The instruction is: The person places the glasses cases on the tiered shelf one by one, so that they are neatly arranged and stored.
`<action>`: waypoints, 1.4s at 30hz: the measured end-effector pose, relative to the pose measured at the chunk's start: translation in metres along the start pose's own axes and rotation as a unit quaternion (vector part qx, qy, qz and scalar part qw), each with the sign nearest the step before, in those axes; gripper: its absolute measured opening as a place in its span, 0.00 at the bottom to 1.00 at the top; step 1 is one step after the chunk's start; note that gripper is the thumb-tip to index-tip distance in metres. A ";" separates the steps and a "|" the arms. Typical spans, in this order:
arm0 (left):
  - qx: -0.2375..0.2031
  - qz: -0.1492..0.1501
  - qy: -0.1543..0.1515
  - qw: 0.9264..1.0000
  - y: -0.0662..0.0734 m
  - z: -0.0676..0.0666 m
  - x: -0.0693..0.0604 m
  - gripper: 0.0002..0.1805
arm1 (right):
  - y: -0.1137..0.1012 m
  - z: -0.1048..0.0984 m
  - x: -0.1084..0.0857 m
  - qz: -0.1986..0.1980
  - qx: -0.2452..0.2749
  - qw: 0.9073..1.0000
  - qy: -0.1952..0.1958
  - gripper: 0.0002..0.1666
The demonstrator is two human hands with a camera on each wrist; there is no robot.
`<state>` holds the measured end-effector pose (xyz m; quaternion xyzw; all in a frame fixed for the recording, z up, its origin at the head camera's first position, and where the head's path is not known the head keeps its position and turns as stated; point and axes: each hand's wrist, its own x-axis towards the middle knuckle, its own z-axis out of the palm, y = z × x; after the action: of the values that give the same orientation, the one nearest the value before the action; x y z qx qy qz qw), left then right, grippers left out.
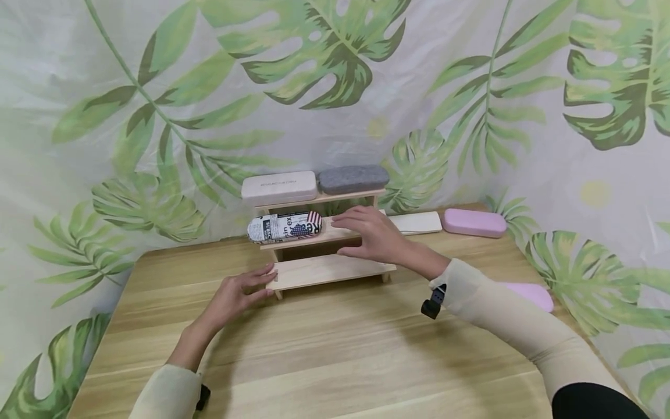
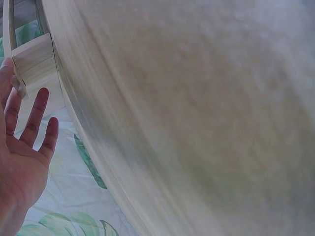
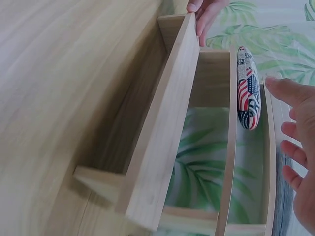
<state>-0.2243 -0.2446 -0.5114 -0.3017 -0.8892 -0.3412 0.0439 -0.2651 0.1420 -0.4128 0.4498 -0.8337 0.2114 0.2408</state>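
A three-tier wooden stand (image 1: 335, 271) stands at the table's back. My left hand (image 1: 234, 297) touches the left end of its lowest shelf, fingers fairly straight; the left wrist view shows this hand (image 2: 24, 157) beside the stand's end. Over the right part of the middle shelf hangs my right hand (image 1: 374, 235), fingers spread and holding nothing. To its left, a newsprint-and-flag patterned case (image 1: 284, 227) lies on the middle shelf; the right wrist view shows the case (image 3: 249, 91) near my right thumb. A white case (image 1: 280, 187) and a grey case (image 1: 353, 178) lie on the top shelf.
Right of the stand on the wooden table (image 1: 324, 349) lie a flat white case (image 1: 417, 223) and a pink case (image 1: 474, 223). Another pink case (image 1: 534, 295) is partly behind my right sleeve. A leaf-patterned cloth (image 1: 471, 35) hangs behind the table.
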 end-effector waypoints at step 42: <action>-0.007 -0.015 0.002 1.000 0.003 0.000 -0.002 0.23 | 0.047 -0.072 -0.136 0.022 0.025 0.997 -0.070 0.41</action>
<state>-0.2207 -0.2437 -0.5098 -0.2882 -0.8911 -0.3483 0.0388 -0.2253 0.2947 -0.4426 0.4505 -0.8528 0.2054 0.1662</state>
